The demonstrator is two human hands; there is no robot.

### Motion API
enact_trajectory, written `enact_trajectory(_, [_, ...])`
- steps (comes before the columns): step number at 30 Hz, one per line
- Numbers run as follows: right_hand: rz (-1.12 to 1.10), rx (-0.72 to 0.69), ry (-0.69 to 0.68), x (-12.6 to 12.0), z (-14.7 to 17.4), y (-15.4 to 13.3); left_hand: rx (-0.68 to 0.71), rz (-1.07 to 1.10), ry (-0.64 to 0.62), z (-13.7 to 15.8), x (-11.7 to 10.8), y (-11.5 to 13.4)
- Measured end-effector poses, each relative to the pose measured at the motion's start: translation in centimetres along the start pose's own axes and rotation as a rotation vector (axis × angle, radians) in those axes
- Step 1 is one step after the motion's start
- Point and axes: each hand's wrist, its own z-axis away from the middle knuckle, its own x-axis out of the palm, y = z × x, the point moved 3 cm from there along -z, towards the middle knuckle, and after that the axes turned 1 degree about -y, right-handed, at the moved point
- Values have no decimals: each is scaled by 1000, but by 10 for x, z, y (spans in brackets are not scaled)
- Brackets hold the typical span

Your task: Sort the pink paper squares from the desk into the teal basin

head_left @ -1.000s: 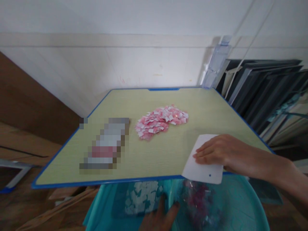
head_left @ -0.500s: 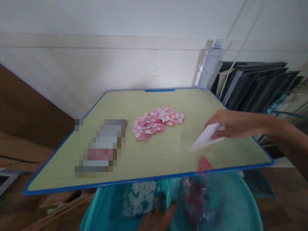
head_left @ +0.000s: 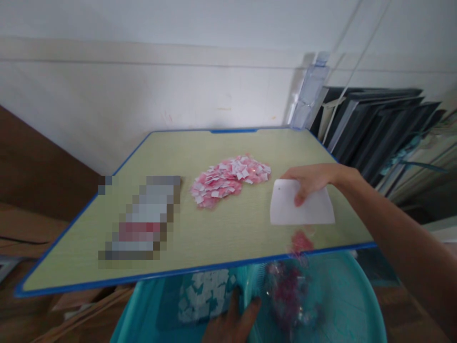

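Note:
In my right hand (head_left: pixel 312 183) is a white, flat plastic scraper (head_left: pixel 303 209) with a small hole at one corner, its long edge near the board. Just below it a small clump of red-pink bits (head_left: pixel 301 240) lies at the board's front edge. My left hand (head_left: pixel 232 319) is low in front, thumb across the rim (head_left: pixel 249 290) between two teal basins and fingers on the left side; part of the grip is hidden. A pile of small pink and white paper-like pieces (head_left: pixel 230 178) rests mid-board.
The pale yellow board (head_left: pixel 214 243) has a blue edge. A pixelated object (head_left: pixel 143 219) lies on its left. A clear bottle (head_left: pixel 310 93) and dark panels (head_left: pixel 378 116) stand behind right. Below, the left basin holds white squares (head_left: pixel 205 295); the right basin (head_left: pixel 357 295) holds reddish, shiny bits.
My right hand has moved slightly left and turned the scraper, so its broad face now shows. The left hand stays by the basin rim. The whole view has shifted a little.

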Motion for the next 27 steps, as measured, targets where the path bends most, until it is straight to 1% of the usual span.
enact_trajectory(3, [10, -39, 37, 3, 2, -11, 3, 45, -5, 1, -3, 1])
enact_trajectory(8, [20, -14, -6, 23, 4, -15, 5, 26, -43, 5, -6, 2])
enact_trajectory(13, [153, -62, 144, 34, 17, -25, 6, 19, -37, 6, -6, 4])
enact_trajectory(19, [177, -115, 237, 36, 27, -31, 13, 56, -8, 7, -7, 3])
enact_trajectory(23, [162, -122, 229, 38, 29, -33, 8, 38, -21, 7, -9, 3])
enact_trajectory(27, [215, -73, 274, 40, 38, -41, 4, 39, -24, 7, -9, 4])
